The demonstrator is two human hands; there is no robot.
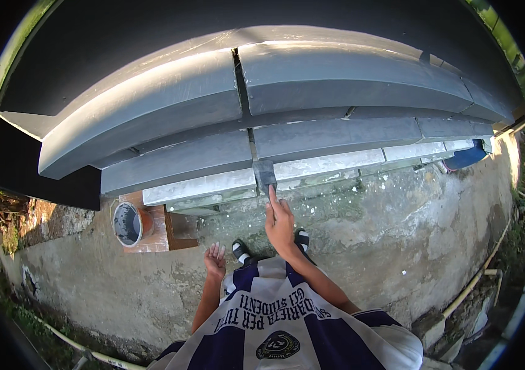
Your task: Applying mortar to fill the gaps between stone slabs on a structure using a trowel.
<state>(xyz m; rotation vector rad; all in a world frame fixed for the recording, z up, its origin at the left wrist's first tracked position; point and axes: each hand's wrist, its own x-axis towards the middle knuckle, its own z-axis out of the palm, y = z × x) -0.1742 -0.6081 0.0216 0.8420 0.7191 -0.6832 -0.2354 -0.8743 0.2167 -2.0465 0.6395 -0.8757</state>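
My right hand [280, 222] grips a wide, dark grey-stained paintbrush [265, 173], with the index finger stretched along it. The brush lies against the whitish lowest ledge [207, 186], just below a dark vertical joint. Above that ledge rise a middle grey-painted ledge [179, 161] and a deeper upper one [145, 117], both split by joints. My left hand [215, 259] hangs palm up near my left foot, fingers apart, holding nothing. Left of it a bucket [146, 224] with dark grey paint inside stands on a brown box-like stand [161, 229].
Stained concrete floor [361, 246], speckled with white spots, runs along the ledges. A blue object [466, 158] sits at the right end. Pale pipes [475, 271] edge the floor at lower right. A dark surface [151, 43] spans the top.
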